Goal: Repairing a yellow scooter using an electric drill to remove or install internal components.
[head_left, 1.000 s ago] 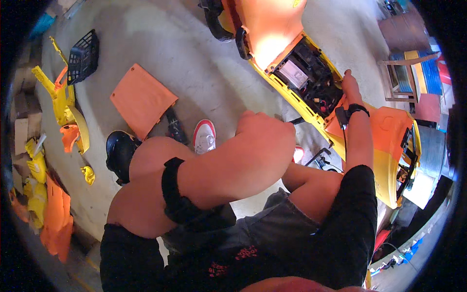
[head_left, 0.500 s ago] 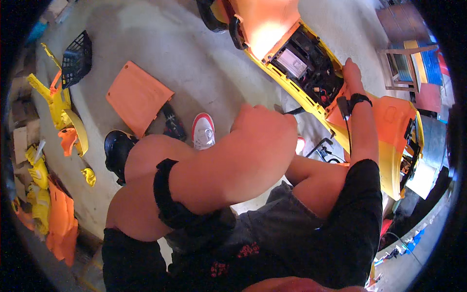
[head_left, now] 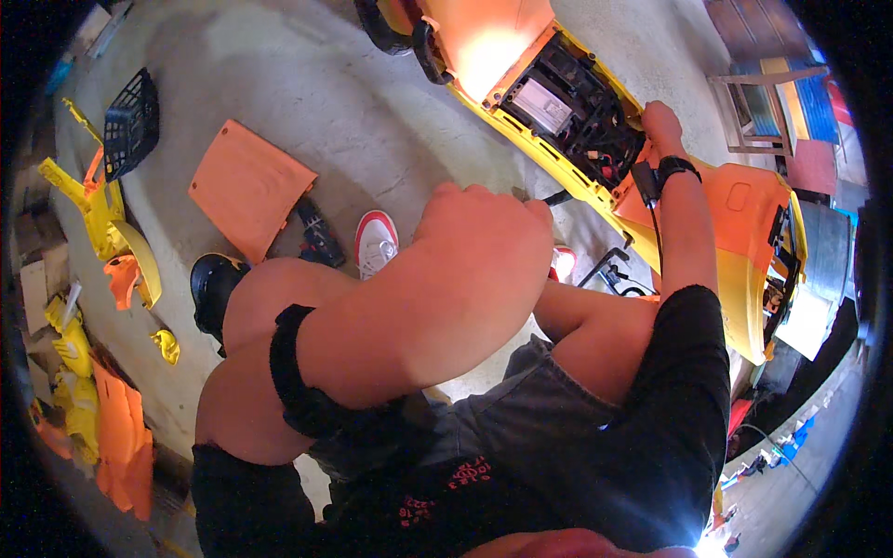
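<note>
A yellow and orange scooter (head_left: 530, 147) stretches from the top middle to the right, a compartment (head_left: 595, 116) in its body uncovered. Inside are a silver box (head_left: 542, 105), black parts and wiring. My right hand (head_left: 662, 128) is closed on the compartment's far rim, its fingers partly hidden. A black band and a small corded black piece (head_left: 646, 183) sit at that wrist. My left hand (head_left: 479, 209) is closed with bent knuckles, over the floor on the scooter's near side. Its fingertips, and anything in them, are hidden; a dark bar (head_left: 558, 198) shows just beyond it.
An orange panel (head_left: 251, 191) lies on the floor, beside a dark tool-like object (head_left: 319, 234). Farther left are a black basket (head_left: 130, 124), yellow body pieces (head_left: 112, 209) and orange panels (head_left: 121, 437). A wooden frame (head_left: 758, 112) stands at the right.
The whole view has shifted slightly, so things appear a little farther up and left. Both hands keep nearly the same places relative to the scooter.
</note>
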A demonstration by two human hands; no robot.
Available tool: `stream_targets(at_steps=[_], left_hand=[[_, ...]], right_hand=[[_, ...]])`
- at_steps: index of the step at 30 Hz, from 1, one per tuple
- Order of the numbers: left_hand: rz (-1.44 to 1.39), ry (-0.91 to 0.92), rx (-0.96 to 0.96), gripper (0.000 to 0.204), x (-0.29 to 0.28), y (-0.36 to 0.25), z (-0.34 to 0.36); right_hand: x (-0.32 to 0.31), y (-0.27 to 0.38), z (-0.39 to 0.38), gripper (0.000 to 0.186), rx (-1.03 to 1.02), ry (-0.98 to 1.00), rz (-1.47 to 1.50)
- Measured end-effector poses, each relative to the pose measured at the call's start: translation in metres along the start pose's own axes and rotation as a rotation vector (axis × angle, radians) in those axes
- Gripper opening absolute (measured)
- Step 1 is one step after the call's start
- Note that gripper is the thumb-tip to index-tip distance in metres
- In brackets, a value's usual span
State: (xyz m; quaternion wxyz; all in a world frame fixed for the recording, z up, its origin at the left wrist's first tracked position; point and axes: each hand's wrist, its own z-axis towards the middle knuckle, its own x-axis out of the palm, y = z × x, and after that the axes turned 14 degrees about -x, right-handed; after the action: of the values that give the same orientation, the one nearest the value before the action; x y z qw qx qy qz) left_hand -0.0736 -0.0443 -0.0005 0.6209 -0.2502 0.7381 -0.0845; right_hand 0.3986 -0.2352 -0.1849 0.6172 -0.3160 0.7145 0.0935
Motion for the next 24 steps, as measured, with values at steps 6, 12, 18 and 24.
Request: stream_targets(at_steps=[6,12,18,24], left_hand=[[0.015,0.034,-0.012,0.017,-0.003,0.001,0.002],[-0.004,-0.037,0.015,0.016,-0.001,0.0,0.001],[-0.009,-0.008,-0.006,0.017,0.002,-0.002,0.002],[-0.036,0.0,-0.013,0.019,0.001,0.001,0.002]], right_hand=[[0.008,-0.001,-0.003,0.023,-0.222,-0.104,-0.188],[0.008,-0.01,-0.006,0.028,-0.366,-0.143,-0.14],[0.015,-0.023,0.002,0.039,-0.189,-0.014,-0.066],[0.007,-0.013,-0.003,0.024,-0.354,-0.144,-0.116]])
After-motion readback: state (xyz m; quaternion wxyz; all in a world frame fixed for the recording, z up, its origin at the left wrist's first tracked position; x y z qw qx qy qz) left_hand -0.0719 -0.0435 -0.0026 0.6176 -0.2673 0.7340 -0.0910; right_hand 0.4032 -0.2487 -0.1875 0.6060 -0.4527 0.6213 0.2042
